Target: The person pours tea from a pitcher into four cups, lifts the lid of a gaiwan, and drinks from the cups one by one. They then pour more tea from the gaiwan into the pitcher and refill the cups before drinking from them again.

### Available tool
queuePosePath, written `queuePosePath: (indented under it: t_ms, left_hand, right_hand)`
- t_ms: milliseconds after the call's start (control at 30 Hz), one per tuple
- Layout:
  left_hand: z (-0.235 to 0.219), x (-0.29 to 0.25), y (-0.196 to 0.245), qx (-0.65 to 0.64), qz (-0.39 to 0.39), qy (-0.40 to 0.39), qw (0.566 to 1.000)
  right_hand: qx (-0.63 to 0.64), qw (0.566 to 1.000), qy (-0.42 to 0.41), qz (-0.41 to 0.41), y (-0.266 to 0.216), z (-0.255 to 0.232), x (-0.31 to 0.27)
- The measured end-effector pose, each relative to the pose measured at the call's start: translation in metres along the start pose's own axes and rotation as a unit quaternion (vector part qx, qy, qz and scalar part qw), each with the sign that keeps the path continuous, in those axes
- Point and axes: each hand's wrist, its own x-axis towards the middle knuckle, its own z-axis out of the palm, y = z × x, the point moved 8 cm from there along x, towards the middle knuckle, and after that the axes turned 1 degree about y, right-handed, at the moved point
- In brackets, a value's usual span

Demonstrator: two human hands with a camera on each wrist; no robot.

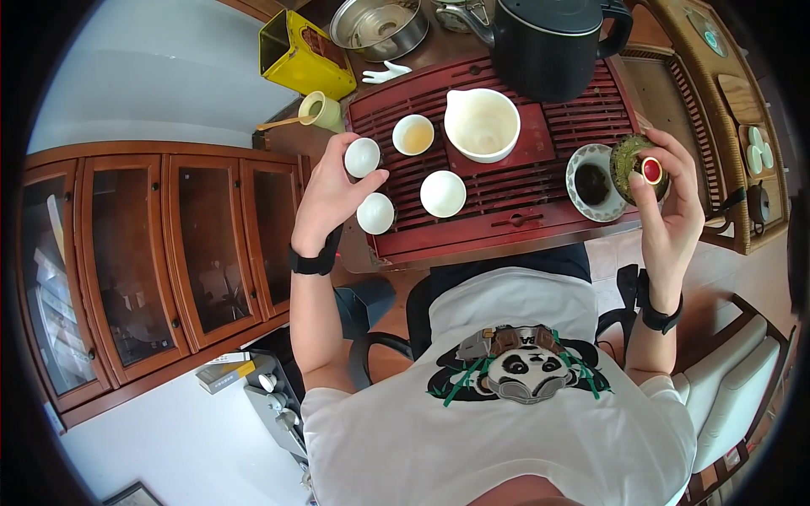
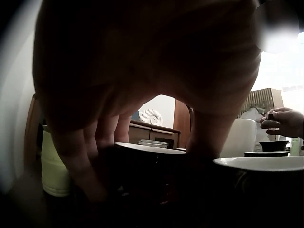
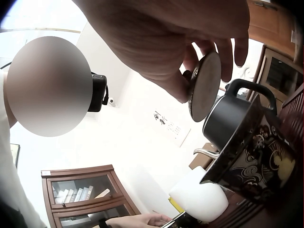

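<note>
In the head view my left hand [image 1: 327,201] grips a small white-lined cup [image 1: 363,158] at the red slatted tray's left edge, thumb and fingers on either side; the left wrist view shows this cup's rim [image 2: 151,148] between them. Another small cup [image 1: 375,213] stands just below it. At the tray's right end, my right hand [image 1: 675,207] pinches a patterned lid [image 1: 627,160] by its red-centred knob. The lid is tilted beside a wide-rimmed bowl [image 1: 582,202] with dark contents. In the right wrist view the lid's pale underside [image 3: 207,88] is above the patterned bowl [image 3: 259,164].
On the tray [image 1: 498,223] stand a cup of amber liquid [image 1: 415,136], another white cup [image 1: 443,194] and a white pitcher [image 1: 483,126]. A black kettle [image 1: 544,51] is at the back. Behind lie a metal bowl [image 1: 380,29], yellow tin [image 1: 308,59] and green holder [image 1: 323,111].
</note>
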Motion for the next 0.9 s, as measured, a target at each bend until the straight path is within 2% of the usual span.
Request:
queuePosePath:
  t_ms: [100,200,267,367,467,667,900]
  left_hand:
    - [-0.002,-0.001,0.011,0.039,0.0,-0.009,0.999]
    - [-0.011,0.0,0.022,0.086,0.03,0.027,0.995]
    - [-0.009,-0.001,0.055,0.193,0.091,0.034,0.976]
    - [0.008,0.005,0.071,0.198,0.138,-0.009,0.97]
    - [0.021,0.014,0.08,0.215,0.176,-0.019,0.96]
    - [0.037,0.024,0.081,0.198,0.188,-0.081,0.958]
    - [0.034,0.025,0.079,0.181,0.152,-0.077,0.969]
  right_hand:
    - [0.0,1.0,0.002,-0.005,0.002,-0.001,0.0]
    - [0.002,1.0,0.004,-0.002,0.001,-0.001,0.001]
    - [0.002,1.0,0.003,0.0,0.001,-0.001,0.001]
    - [-0.013,1.0,0.003,-0.006,0.001,-0.001,0.002]
    - [-0.018,1.0,0.005,-0.014,-0.003,0.001,0.001]
    - [-0.011,1.0,0.005,0.0,-0.002,0.0,0.0]
    - [-0.002,1.0,0.004,-0.005,-0.002,0.0,0.001]
